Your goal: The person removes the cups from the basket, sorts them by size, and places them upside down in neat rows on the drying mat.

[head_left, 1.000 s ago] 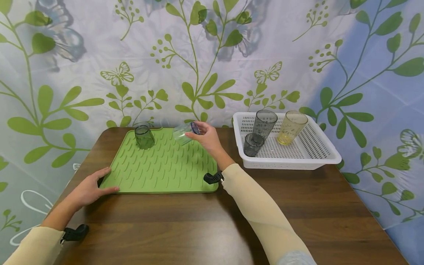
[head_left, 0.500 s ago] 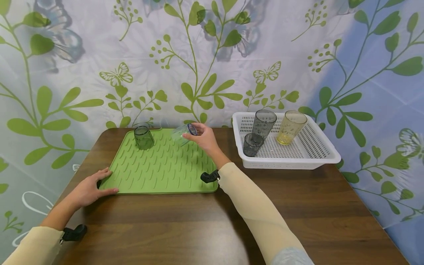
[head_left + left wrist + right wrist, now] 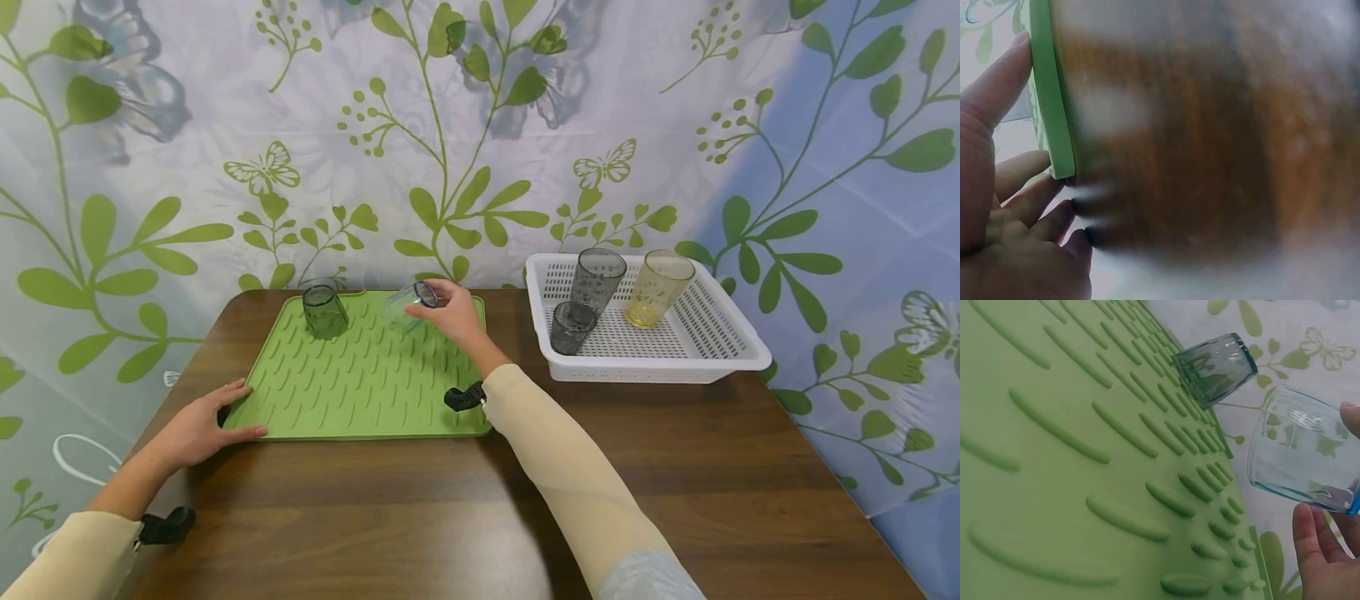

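Observation:
My right hand [image 3: 456, 315] pinches a clear, bluish drinking glass [image 3: 399, 310] near its thick blue base, between thumb and fingers. Tilted, the glass is held over the back of the green ridged mat [image 3: 360, 375], its mouth toward the left. In the right wrist view the glass [image 3: 1304, 450] shows apart from the mat surface. A dark grey-green glass [image 3: 326, 317] stands at the mat's back left corner, its wider end down. My left hand [image 3: 197, 429] touches the mat's front left corner, thumb along the front edge and fingers at the left side, extended.
At the right back stands a white perforated basket [image 3: 660, 364]. Inside are a tall grey glass [image 3: 597, 279], a short dark grey glass [image 3: 572, 329] and a yellow-tinted glass [image 3: 662, 287]. A patterned cloth [image 3: 480, 125] hangs behind the brown wooden table [image 3: 420, 508].
My right hand has moved a little left and slightly down with the bluish glass, tipping it further. My left hand stays at the mat corner.

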Demonstrator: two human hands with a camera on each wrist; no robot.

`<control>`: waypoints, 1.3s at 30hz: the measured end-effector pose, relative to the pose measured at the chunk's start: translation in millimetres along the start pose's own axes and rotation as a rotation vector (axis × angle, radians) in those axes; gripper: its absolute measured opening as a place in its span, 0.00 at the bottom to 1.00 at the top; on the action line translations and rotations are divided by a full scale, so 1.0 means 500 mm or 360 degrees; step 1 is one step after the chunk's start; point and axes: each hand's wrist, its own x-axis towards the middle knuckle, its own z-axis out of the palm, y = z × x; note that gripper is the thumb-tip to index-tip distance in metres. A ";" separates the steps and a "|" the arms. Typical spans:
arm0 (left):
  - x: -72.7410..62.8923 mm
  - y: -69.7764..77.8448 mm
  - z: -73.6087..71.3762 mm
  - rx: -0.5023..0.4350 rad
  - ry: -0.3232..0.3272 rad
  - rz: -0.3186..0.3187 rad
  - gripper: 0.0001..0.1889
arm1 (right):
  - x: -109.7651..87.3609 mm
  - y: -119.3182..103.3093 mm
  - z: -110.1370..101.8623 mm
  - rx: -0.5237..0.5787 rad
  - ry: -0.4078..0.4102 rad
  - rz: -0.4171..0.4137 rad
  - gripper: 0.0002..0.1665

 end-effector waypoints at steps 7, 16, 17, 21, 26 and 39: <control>0.001 -0.002 -0.001 0.0019 0.0005 0.0004 0.53 | 0.015 0.000 0.016 -0.0126 -0.0016 -0.0025 0.39; 0.002 -0.002 0.001 0.0017 0.0002 -0.0001 0.53 | 0.033 0.012 0.028 -0.0167 0.0000 -0.0016 0.41; 0.002 -0.002 0.001 0.0017 0.0004 -0.0002 0.53 | 0.034 0.013 0.028 -0.0162 0.0004 -0.0015 0.41; 0.002 -0.001 0.001 0.0016 0.0007 -0.0003 0.53 | 0.041 0.015 0.031 -0.0157 0.0019 -0.0005 0.41; 0.003 -0.004 0.002 0.0015 0.0009 0.0003 0.53 | 0.051 0.017 0.036 -0.0139 0.0022 0.0023 0.42; 0.004 -0.008 0.005 0.0017 0.0005 -0.0006 0.53 | 0.068 0.012 0.049 -0.0245 -0.0010 0.0035 0.41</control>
